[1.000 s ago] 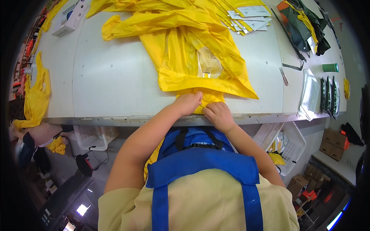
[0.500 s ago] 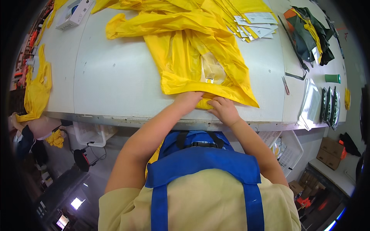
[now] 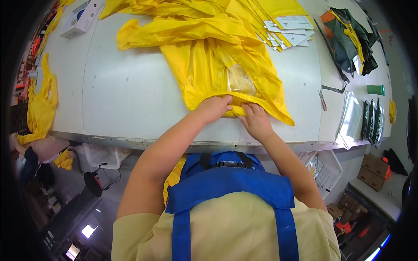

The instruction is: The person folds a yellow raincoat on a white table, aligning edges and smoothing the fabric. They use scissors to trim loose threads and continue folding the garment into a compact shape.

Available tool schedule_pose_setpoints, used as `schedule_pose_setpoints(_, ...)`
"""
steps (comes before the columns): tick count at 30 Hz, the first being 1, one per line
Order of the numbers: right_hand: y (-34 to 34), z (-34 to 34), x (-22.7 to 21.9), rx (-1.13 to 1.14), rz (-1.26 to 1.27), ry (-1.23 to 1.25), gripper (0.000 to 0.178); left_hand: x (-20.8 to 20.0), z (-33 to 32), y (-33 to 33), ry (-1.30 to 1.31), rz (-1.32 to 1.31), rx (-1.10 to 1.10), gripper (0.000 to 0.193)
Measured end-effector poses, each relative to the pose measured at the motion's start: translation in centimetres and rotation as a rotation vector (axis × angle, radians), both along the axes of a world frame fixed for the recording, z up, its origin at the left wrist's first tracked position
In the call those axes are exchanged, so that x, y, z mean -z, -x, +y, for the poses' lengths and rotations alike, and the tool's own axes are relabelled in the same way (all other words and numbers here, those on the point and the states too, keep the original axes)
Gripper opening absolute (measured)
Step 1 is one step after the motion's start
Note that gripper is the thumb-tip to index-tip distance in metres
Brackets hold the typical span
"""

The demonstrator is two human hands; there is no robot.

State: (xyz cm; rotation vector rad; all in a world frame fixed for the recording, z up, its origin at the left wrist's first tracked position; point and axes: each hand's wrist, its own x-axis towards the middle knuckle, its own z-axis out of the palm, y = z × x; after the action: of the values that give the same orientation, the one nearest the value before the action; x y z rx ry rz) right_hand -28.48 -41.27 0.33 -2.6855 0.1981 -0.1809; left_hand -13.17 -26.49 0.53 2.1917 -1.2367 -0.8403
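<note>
Left hand (image 3: 214, 108) grips near hem (image 3: 242, 97) of yellow garment (image 3: 191, 61) on table (image 3: 130, 95); right hand (image 3: 258, 123) touches hem farther right, grip cannot be told.

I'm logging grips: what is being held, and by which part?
The left hand and right hand hold the yellow garment by its near edge; grip partly hidden.

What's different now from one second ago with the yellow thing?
The left hand and right hand moved forward, away from the near edge of the table. The yellow flap between them went forward too, so less of it shows below the yellow garment. Both hands are on it, as before. The green cylinder and white box stayed put.
</note>
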Motion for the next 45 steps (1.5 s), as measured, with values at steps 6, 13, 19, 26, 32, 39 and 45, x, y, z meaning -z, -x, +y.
schedule_pose_setpoints(6,-1.4,-0.8,-0.2,0.031,0.204,0.017,0.033,1.2,0.6,1.3,0.147,-0.245,0.011,0.023)
schedule_pose_setpoints(13,-1.6,-0.5,-0.3,0.127,0.146,0.041,0.039,0.9,1.3,1.0,0.204,-0.141,-0.104,0.029)
schedule_pose_setpoints(19,-1.0,-2.2,-2.4,-0.034,0.097,0.220,0.039,-3.6,-1.4,-2.1,-0.213,-0.062,0.083,0.027)
schedule_pose_setpoints(26,-3.3,-3.5,-4.9,-0.018,0.292,0.160,0.026,-5.2,-0.3,-2.0,0.023,-0.396,0.123,0.024)
schedule_pose_setpoints(32,-3.5,-3.5,-5.7,-0.027,0.190,0.181,0.018,-5.3,0.1,-3.1,-0.072,-0.508,0.173,0.022)
schedule_pose_setpoints(39,-2.0,-2.9,-4.4,-0.141,0.054,0.383,0.008,-4.6,1.7,-3.4,-0.065,-0.488,0.211,0.015)
schedule_pose_setpoints(45,-1.4,-1.6,-1.2,-0.064,0.090,0.308,0.007,-3.1,0.3,-0.4,-0.023,-0.489,0.168,0.019)
